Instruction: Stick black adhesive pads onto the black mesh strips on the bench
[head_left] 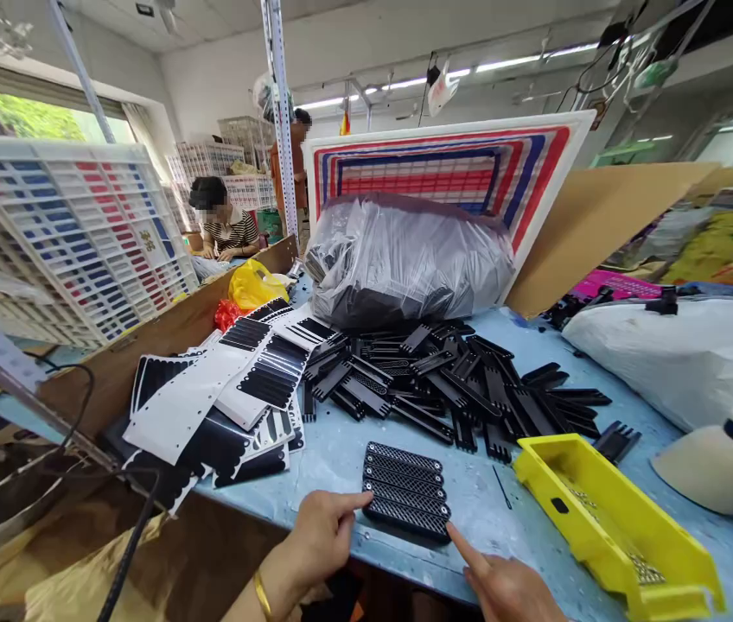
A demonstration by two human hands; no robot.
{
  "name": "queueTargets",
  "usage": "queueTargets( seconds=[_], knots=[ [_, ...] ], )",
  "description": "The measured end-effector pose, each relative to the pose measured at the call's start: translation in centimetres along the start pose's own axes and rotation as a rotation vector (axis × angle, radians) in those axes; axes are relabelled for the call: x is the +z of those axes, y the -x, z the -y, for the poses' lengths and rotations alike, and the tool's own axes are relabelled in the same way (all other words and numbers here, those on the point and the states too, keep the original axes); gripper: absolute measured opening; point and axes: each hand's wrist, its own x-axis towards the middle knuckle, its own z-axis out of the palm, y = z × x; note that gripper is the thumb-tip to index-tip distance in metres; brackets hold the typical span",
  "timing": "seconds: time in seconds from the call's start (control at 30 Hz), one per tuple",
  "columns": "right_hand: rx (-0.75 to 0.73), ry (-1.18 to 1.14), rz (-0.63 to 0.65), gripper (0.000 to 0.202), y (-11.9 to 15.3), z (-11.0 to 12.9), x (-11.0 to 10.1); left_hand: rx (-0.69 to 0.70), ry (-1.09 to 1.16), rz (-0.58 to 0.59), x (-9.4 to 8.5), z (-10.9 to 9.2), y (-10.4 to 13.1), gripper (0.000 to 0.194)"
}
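A black panel of ribbed, mesh-textured strips (404, 491) lies flat at the table's front edge, with small silver studs at some strip ends. My left hand (324, 531) points its index finger at the panel's left end, the tip touching it; the other fingers are curled. At the lower right corner of the panel, the index fingertip of my right hand (506, 583) touches or nearly touches the edge. Neither hand grasps anything that I can see. A yellow bin (626, 536) with small silver metal pieces stands right of my right hand.
Loose black slotted strips (431, 380) are heaped behind the panel. White sheets carrying black strips (204, 397) pile up at left. A clear plastic bag of dark parts (411, 259) leans against a striped crate (535, 164). A white cap (723, 462) lies right; a person (227, 225) sits beyond.
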Motion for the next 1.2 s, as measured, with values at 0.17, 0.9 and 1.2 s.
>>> queueTargets(
  seconds=[0.17, 0.9, 1.2],
  knots=[
    [-0.035, 0.06, -0.06, 0.042, -1.4, 0.6, -1.2, -0.012, 0.026, 0.015, -1.0, -0.6, -0.4, 0.05],
    [0.009, 0.015, -0.004, 0.046, -1.0, 0.8, -1.3, 0.038, -0.078, 0.065, -0.7, -0.2, 0.6, 0.051],
    [-0.003, 0.047, -0.009, 0.046, -1.0, 0.8, -1.2, -0.026, -0.02, 0.092, -1.3, -0.7, 0.6, 0.051]
  ],
)
